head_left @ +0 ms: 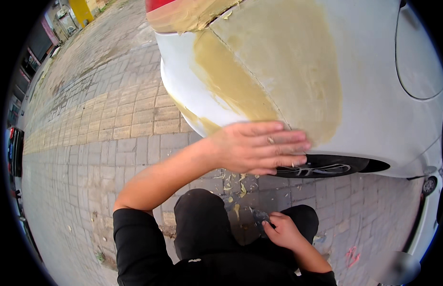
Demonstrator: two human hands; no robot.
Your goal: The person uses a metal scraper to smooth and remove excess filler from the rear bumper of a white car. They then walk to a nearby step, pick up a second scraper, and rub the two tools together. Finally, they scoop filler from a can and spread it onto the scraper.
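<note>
My left hand (259, 147) is stretched out flat, fingers straight and slightly blurred, over the lower end of the filler-coated rear corner of a silver-white car (369, 62). Whether the palm touches the panel I cannot tell. Tan body filler (297, 71) covers a broad patch of the side panel, and another filler strip (235, 86) runs along the bumper (193, 90) beside the seam. Low by my right knee, my right hand (283, 232) is closed around a dark grey flat piece (260, 218), whose exact kind is unclear.
A black wheel (326, 167) sits under the panel, just beyond my left fingertips. Pale filler scraps (243, 188) litter the paving (97, 167) between my knees and the car. Tan masking (193, 19) borders the red tail light (157, 4). Another white car (424, 209) stands at the right.
</note>
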